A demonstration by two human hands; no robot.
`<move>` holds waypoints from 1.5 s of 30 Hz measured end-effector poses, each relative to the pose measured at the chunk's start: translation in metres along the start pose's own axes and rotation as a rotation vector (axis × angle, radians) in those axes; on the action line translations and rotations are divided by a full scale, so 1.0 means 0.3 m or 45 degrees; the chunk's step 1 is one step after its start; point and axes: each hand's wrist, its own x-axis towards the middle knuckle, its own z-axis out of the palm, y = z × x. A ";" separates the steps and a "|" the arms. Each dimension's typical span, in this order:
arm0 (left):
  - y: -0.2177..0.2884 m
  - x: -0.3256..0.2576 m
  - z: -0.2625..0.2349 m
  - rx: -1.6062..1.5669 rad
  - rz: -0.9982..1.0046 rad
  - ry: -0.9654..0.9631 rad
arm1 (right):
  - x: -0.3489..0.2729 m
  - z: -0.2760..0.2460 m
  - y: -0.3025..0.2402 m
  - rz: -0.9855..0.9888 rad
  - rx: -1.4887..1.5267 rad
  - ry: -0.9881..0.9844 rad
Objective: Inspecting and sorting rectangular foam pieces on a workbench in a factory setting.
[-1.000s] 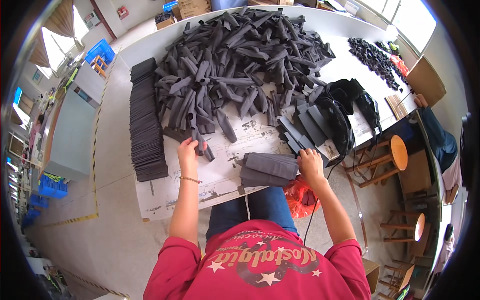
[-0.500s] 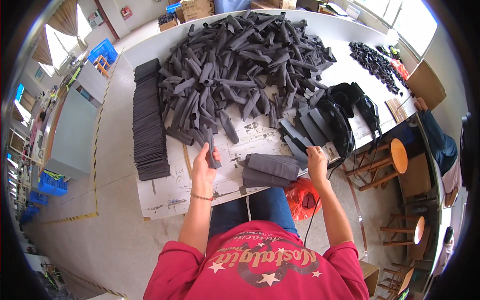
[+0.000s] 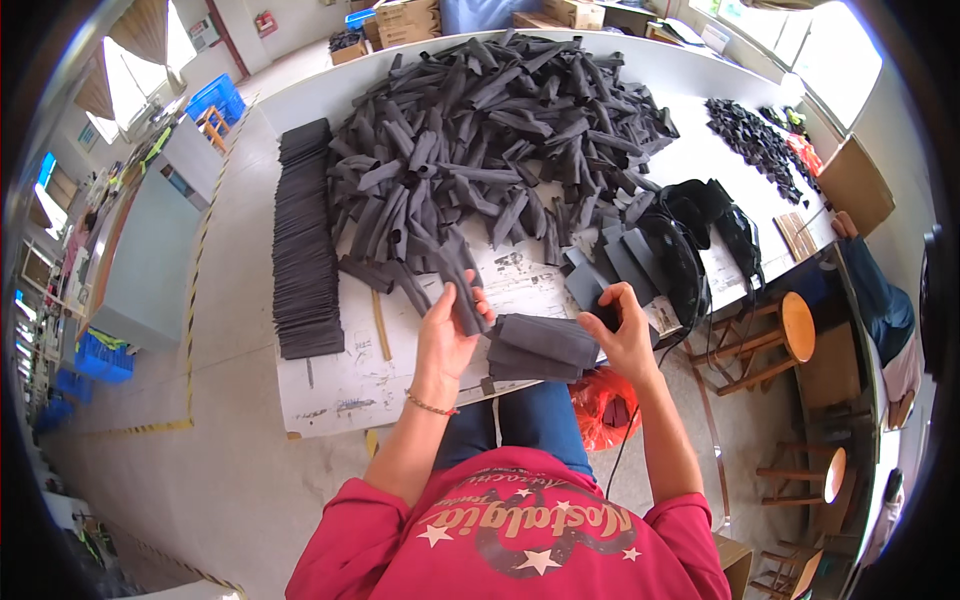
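Left hand [image 3: 447, 335] is closed around one dark grey foam strip [image 3: 463, 296], thumb on top, fingers wrapped under. The strip stands tilted, its upper end toward the big loose pile of dark grey foam strips [image 3: 490, 130], its lower end just beside the small flat stack of dark grey foam sheets [image 3: 545, 345].

Right hand [image 3: 622, 335] rests on the right end of that small stack, fingers curled over a small dark piece at the stack's edge; can't tell if it's pinching a separate piece or just the top sheet.

Small stack sits at the near edge of the white surface [image 3: 330, 385], between the two hands, right in front of the person's body.

Around it:
- long neat row of stacked dark grey flat sheets [image 3: 305, 240] along the left side of the surface, well apart from the hands
- black curved padded parts [image 3: 700, 225] to the right of the loose pile, near the right hand
- heap of small black pieces [image 3: 750, 140] at the far right of the surface
- round wooden stool [image 3: 790, 330] just beside the surface on the right
- orange-red plastic bag [image 3: 605, 405] under the surface edge by the person's knee
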 end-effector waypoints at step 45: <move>-0.044 -0.108 0.138 0.373 0.108 0.022 | -0.049 0.200 -0.196 -0.712 -0.622 0.176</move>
